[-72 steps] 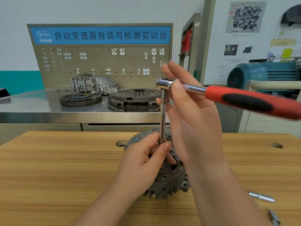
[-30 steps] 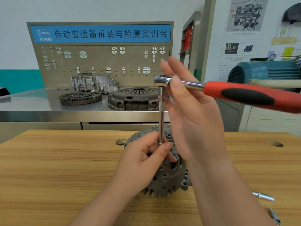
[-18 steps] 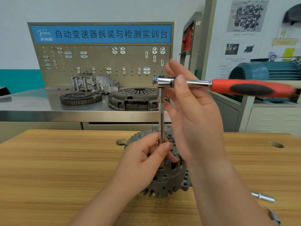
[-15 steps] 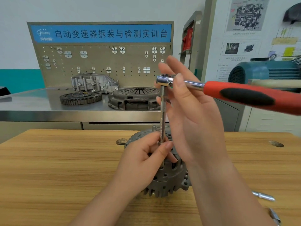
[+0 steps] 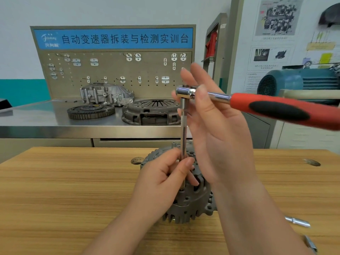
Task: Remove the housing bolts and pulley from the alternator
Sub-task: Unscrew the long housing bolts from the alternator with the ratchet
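A grey alternator (image 5: 191, 205) stands on the wooden table (image 5: 64, 190), partly hidden by my hands. A thin steel extension bar (image 5: 183, 129) rises straight up from its top. My left hand (image 5: 161, 183) pinches the bar's lower end between thumb and fingers, just above the housing. At the bar's upper end sits the chrome head of a ratchet wrench (image 5: 184, 92). My right hand (image 5: 217, 133) holds that head, thumb in front and fingers stretched up behind it. The red and black handle (image 5: 279, 111) points right. The bolt under the bar is hidden.
Two small metal pieces (image 5: 298, 222) (image 5: 311, 244) lie on the table at the right. Behind the table a steel bench carries a clutch cover (image 5: 150, 111), a flywheel (image 5: 91, 112) and a cast housing (image 5: 106, 94) before a pegboard. A blue motor (image 5: 294, 80) sits at right.
The ratchet handle has swung back and forth at the right, ending slightly lower and nearer to me. Both hands and the alternator have kept their places.
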The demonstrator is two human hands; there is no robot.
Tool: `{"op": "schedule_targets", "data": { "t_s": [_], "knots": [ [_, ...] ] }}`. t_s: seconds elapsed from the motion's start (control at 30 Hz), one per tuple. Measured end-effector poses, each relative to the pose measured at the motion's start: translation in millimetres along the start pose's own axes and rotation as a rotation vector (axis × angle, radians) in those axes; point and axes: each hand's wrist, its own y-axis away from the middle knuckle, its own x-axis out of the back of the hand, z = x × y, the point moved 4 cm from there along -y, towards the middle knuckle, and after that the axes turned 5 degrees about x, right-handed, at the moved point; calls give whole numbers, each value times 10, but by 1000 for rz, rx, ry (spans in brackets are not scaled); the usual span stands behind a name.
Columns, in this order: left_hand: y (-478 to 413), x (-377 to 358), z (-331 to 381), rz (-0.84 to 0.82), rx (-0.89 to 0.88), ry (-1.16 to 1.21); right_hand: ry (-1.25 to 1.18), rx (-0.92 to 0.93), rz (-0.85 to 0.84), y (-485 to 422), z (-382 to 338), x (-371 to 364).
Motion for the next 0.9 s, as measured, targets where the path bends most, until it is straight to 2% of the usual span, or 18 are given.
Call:
{"op": "schedule_targets", "data": {
  "t_s": [0.1,0.2,0.37,0.43,0.6,0.67,0.83,0.9],
  "knots": [
    [8,-15,-2,-23,-18,-22,-135,-107,-6,-8,26,-8],
    [8,-16,20,-59,-48,-25,-157,-188,16,-2,43,1],
    [-1,3,-13,-38,43,57,70,16,16,6,-26,-1],
    [-1,-6,-6,-23,39,23,75,23,3,12,-24,-11],
    [7,2,-11,-82,30,30,-128,-152,14,-3,23,9],
    [4,14,5,-87,3,-2,-126,-193,32,8,33,7],
    [-9,6,-9,-74,49,53,105,-25,48,15,-19,13],
    [-9,2,-32,-64,50,47,110,1,32,17,-25,-6]
  ]
}}
